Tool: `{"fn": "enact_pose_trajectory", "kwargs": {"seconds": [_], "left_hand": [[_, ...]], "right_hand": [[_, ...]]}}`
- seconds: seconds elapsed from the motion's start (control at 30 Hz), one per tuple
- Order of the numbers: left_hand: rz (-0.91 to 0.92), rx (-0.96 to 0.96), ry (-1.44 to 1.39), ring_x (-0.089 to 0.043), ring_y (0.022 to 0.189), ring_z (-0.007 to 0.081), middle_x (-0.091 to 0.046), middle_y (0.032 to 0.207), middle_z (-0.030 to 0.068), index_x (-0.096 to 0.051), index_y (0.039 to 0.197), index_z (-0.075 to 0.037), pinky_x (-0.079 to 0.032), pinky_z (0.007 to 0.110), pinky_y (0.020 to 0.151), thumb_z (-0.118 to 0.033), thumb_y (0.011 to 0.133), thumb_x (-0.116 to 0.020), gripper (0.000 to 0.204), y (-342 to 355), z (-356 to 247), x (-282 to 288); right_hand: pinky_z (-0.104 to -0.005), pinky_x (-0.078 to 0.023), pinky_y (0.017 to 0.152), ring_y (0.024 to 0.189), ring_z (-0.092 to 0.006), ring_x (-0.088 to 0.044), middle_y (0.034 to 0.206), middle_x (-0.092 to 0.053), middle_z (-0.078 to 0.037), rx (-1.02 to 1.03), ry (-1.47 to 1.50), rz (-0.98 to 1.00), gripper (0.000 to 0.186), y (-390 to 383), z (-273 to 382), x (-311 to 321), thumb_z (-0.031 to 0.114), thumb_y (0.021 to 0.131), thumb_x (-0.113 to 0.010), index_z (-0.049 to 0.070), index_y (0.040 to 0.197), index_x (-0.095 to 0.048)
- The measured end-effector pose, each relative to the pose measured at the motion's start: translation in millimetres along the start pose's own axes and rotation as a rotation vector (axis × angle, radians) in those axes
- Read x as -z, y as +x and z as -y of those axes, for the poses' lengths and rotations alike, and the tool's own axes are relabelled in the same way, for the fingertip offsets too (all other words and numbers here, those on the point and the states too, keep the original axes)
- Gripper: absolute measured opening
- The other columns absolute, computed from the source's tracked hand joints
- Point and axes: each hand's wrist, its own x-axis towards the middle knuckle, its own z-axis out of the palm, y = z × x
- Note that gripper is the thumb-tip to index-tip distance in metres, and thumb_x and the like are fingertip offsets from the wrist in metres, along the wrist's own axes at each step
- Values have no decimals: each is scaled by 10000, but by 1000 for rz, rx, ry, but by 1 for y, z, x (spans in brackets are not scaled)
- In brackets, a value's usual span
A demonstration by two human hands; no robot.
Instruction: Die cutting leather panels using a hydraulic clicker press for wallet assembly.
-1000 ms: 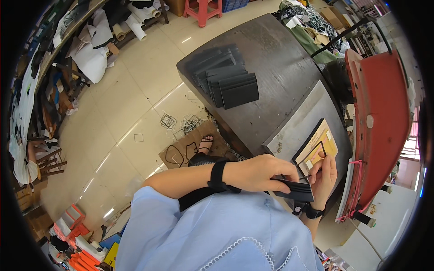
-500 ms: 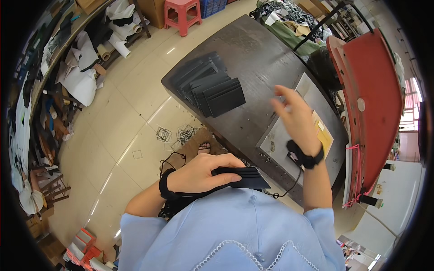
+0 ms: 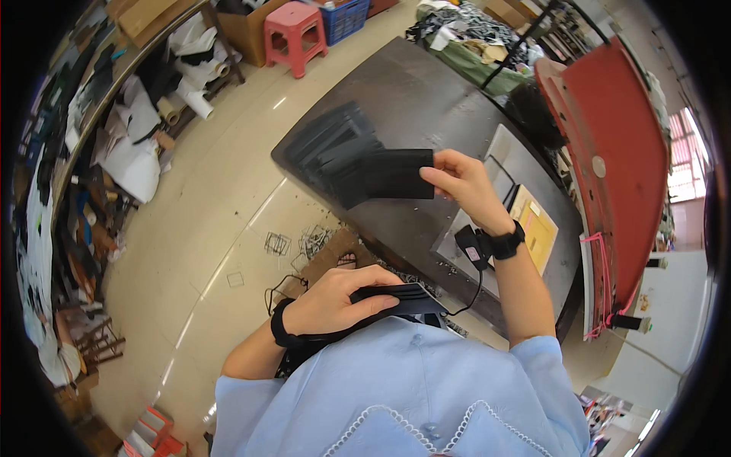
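Close to my body, my left hand (image 3: 343, 301) is closed round a black wallet panel (image 3: 415, 298) with stepped card-slot edges, thumb on top; whether several pieces lie together there, I cannot tell. Over the table, my right hand (image 3: 474, 189) pinches the right end of another flat black panel (image 3: 403, 174) between thumb and fingers. This panel overlaps a fanned pile of similar black panels (image 3: 327, 141) on the dark table (image 3: 396, 72). Part of the pile is hidden beneath it, and motion blurs the rest.
A grey board (image 3: 499, 148) with a yellow block (image 3: 534, 228) lies on the table's right. A red panel (image 3: 620, 129) rises beyond it. Thin frame-shaped offcuts (image 3: 312, 242) litter the floor. At the back stand a red stool (image 3: 295, 38) and blue crate (image 3: 346, 21); rolls fill the left shelves (image 3: 129, 152).
My right hand has moved left from over the grey board to the pile and now grips a black panel there. The left hand keeps its hold near my body.
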Motion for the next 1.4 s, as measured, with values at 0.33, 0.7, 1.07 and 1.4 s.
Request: {"fn": "enact_pose_trajectory", "kwargs": {"seconds": [0.33, 0.7, 1.07, 1.4], "left_hand": [[175, 58, 45, -635, 884, 93, -705, 994, 70, -642, 1091, 26, -515, 251, 786, -74, 880, -713, 244, 56, -10, -22], [512, 54, -107, -613, 841, 109, -676, 959, 67, -623, 1095, 38, -512, 242, 720, -30, 920, -652, 190, 98, -32, -90], [614, 26, -25, -614, 867, 138, -684, 975, 80, -619, 1092, 24, -504, 279, 775, -59, 928, -650, 187, 103, -31, -115], [628, 36, -37, -621, 918, 157, -681, 1015, 101, -615, 1113, 20, -502, 293, 824, -56, 921, -660, 212, 102, -34, -120]], "right_hand": [[-206, -440, 614, 689, -61, -575, 804, -634, 1, 501, 608, -710, 104, -153, 30, 134, 85, 916, -676, 41, 1006, -648], [-259, -557, 689, 765, -119, -660, 934, -666, -42, 916, 575, -1173, 113, -310, 56, 189, 53, 944, -623, 39, 1052, -592], [-279, -572, 751, 817, -142, -682, 971, -682, -106, 941, 326, -1432, 182, -354, 70, 178, 37, 911, -666, -1, 1059, -567], [-271, -572, 737, 798, -130, -679, 947, -682, -102, 901, 199, -1448, 161, -363, 67, 178, 25, 899, -677, -14, 1021, -579]]}}
